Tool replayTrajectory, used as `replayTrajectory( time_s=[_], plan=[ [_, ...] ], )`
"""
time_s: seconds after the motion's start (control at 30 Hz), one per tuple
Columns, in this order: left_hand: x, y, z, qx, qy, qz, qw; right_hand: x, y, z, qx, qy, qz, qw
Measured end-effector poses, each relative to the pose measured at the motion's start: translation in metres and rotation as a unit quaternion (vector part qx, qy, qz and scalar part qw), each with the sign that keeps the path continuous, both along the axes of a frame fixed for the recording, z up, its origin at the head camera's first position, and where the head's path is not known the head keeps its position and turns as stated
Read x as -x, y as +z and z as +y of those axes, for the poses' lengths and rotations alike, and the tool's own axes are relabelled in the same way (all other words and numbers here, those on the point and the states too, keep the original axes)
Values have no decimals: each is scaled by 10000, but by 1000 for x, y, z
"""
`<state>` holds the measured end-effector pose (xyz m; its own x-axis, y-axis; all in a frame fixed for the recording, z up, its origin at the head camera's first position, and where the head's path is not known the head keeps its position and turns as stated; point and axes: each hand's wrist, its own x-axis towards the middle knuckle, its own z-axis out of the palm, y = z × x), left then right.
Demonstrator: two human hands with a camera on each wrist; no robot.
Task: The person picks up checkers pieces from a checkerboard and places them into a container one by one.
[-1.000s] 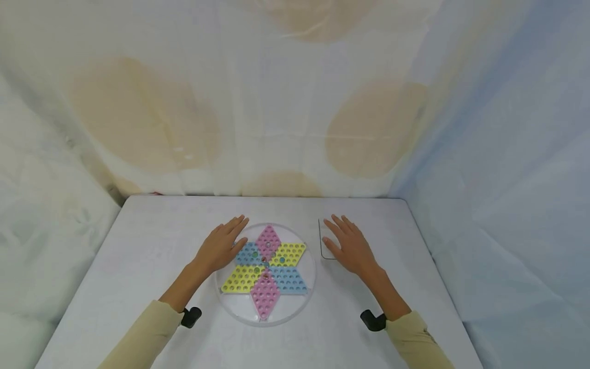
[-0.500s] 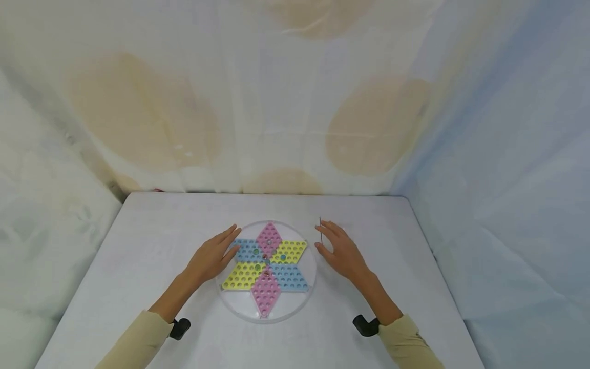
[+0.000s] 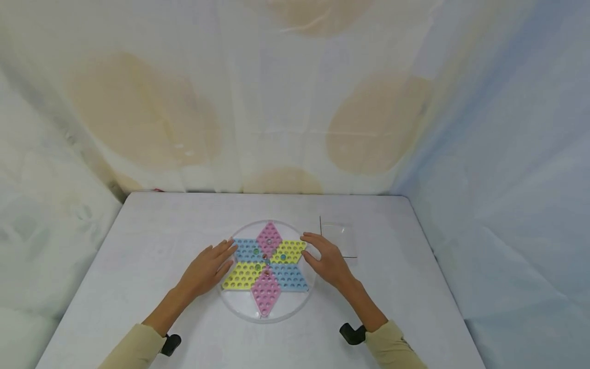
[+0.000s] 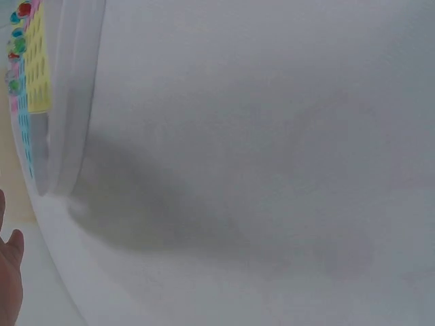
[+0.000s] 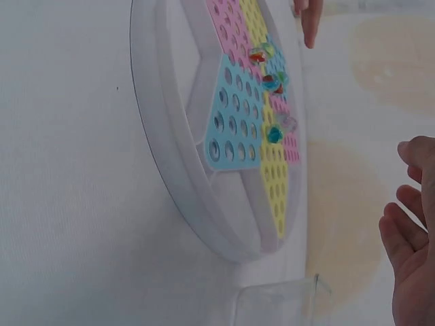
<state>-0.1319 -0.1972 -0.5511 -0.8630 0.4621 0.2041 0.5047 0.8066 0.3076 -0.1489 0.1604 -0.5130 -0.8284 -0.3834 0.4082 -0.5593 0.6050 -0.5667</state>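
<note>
A round Chinese checkers board in white plastic lies on the table, its star made of pink, yellow and blue sections full of holes. Several glass marbles sit around its middle, among them a teal marble and a green marble. At the board's left edge my left hand hovers with fingers extended, holding nothing. My right hand is over the right rim, fingers loosely bent and nothing held. In the right wrist view a clear marble lies beside the teal one.
A clear plastic box stands on the table behind and right of the board. The white table ends at a patterned curtain at the back. More curtains hang on both sides.
My right hand has moved left from over the clear box to the board's right rim, uncovering the box. My left hand has drawn slightly back and left. The board and marbles appear unchanged.
</note>
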Motion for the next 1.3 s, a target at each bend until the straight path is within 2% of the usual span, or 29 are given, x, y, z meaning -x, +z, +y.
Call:
replayTrajectory(
  time_s=[0.4,0.73,0.87,1.07,1.3],
  plan=[
    [-8,-21,-3,281,-257,645,9972,-3,-15,-21,279,214,-444,9984],
    [-17,-35,-7,483,-140,290,9983,-1,-31,-33,717,347,-1357,9875],
    [-18,-39,-7,480,-68,294,9984,1,-34,-38,742,324,-1517,9851],
    [-21,-43,-6,492,75,430,9978,4,-39,-45,378,128,-1623,9859],
    [-24,-47,-8,365,158,529,9978,8,-45,-46,189,116,-1692,9853]
  ],
)
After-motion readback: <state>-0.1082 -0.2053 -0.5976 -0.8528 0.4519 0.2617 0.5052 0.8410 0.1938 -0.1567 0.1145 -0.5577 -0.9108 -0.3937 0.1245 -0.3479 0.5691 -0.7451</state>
